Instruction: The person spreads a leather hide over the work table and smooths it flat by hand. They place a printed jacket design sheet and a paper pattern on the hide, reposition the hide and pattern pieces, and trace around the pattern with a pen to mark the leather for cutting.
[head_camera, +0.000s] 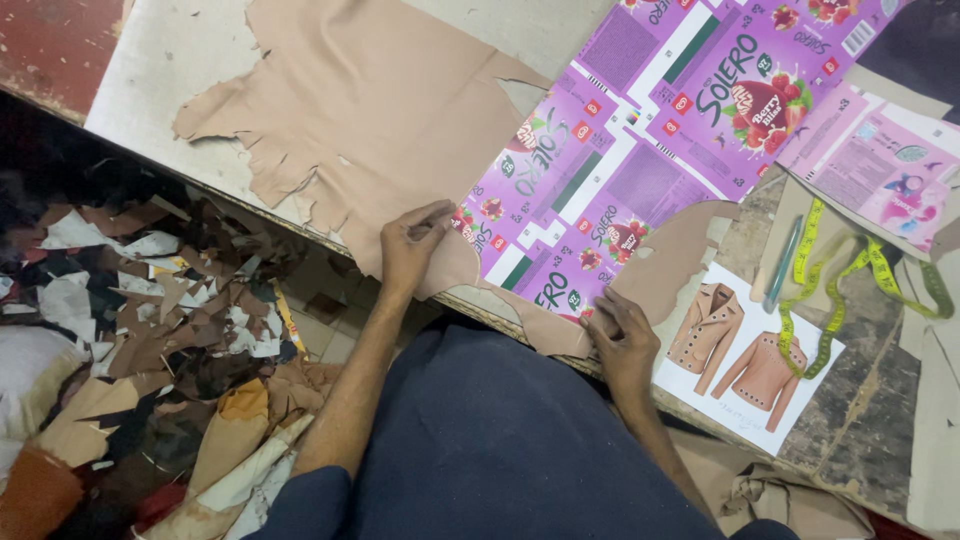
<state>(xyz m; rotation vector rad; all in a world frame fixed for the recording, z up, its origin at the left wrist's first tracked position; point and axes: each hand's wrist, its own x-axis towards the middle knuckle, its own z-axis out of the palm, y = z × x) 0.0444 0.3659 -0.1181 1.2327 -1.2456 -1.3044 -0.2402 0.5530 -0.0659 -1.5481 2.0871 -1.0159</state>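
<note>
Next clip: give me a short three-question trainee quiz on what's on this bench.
1. True or false: both hands rest on the tan leather at the bench's near edge.
2. Which lies on top of the leather? A) purple printed card B) tape measure C) jacket picture
3. Fill in: the floor to the left is covered in ______.

Key
1. True: the left hand presses one edge, the right hand another.
2. A.
3. Scraps, of leather and paper.
</note>
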